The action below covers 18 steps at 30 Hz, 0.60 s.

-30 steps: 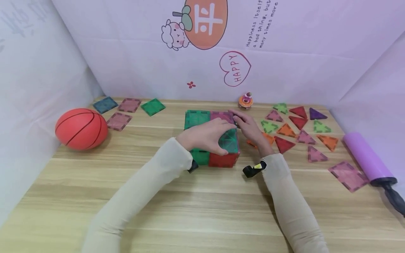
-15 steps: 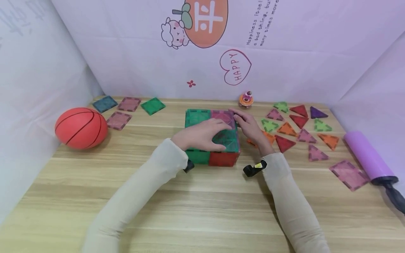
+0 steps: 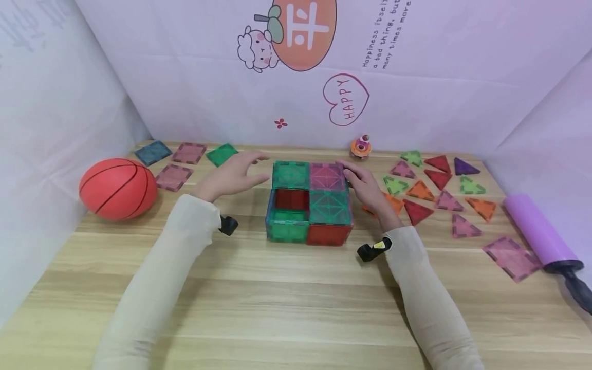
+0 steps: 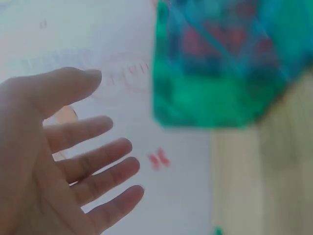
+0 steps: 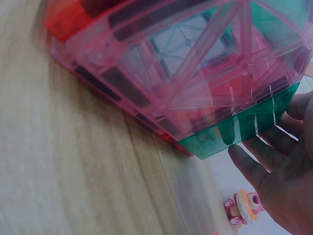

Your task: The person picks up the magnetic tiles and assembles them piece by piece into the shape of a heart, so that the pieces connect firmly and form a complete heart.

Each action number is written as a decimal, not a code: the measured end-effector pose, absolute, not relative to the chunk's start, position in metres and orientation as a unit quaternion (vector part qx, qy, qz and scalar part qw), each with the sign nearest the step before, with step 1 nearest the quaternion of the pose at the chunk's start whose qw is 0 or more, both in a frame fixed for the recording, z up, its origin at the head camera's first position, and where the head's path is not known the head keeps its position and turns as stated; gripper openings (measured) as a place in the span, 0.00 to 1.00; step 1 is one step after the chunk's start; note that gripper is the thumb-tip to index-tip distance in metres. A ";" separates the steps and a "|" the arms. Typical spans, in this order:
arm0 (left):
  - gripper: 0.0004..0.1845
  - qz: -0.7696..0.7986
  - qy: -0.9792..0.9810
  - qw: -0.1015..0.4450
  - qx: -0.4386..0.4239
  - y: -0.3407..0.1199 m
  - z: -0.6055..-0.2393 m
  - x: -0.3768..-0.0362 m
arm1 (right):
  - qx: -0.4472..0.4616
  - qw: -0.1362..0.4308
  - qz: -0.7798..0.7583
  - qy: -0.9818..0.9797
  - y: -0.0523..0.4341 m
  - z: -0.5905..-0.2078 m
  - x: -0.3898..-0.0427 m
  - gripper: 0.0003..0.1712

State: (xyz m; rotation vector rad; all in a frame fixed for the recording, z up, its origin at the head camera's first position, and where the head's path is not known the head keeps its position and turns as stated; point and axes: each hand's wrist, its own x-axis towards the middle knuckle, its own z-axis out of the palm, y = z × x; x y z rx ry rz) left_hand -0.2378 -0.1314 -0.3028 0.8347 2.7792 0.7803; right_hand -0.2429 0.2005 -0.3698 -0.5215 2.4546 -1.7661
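Observation:
A low box of see-through magnetic tiles (image 3: 329, 208) stands mid-table, with red and green front walls. Its top has a green tile (image 3: 291, 176) at back left, a pink tile (image 3: 326, 176) at back right and a green one at front right. The front left square is uncovered, showing red inside. My left hand (image 3: 231, 176) hovers left of the box, apart from it, fingers spread and nothing held, as the left wrist view also shows. My right hand (image 3: 367, 189) rests at the back right corner; in the right wrist view its extended fingers lie against the green back wall (image 5: 244, 125).
Loose square tiles (image 3: 174, 177) and a red ball (image 3: 118, 189) are at the left. Several triangle tiles (image 3: 421, 190), a pink square tile (image 3: 511, 258) and a purple pump (image 3: 538, 234) occupy the right side. A small figurine (image 3: 361, 147) stands by the back wall.
My left hand has moved off the box top to the left, exposing the uncovered front left square. My right hand keeps its place at the back right corner.

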 end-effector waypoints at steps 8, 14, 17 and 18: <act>0.31 0.271 0.943 0.087 0.174 -0.174 -0.345 -0.282 | -0.184 0.025 -0.578 0.795 0.201 -0.371 -0.244 0.26; 0.38 0.219 0.958 0.153 0.103 -0.184 -0.361 -0.293 | -0.187 0.027 -0.574 0.797 0.201 -0.373 -0.245 0.25; 0.40 0.182 0.960 0.185 0.107 -0.183 -0.364 -0.295 | -0.182 0.027 -0.571 0.800 0.203 -0.372 -0.245 0.25; 0.40 0.174 0.960 0.190 0.111 -0.181 -0.363 -0.294 | -0.179 0.026 -0.570 0.801 0.203 -0.371 -0.245 0.25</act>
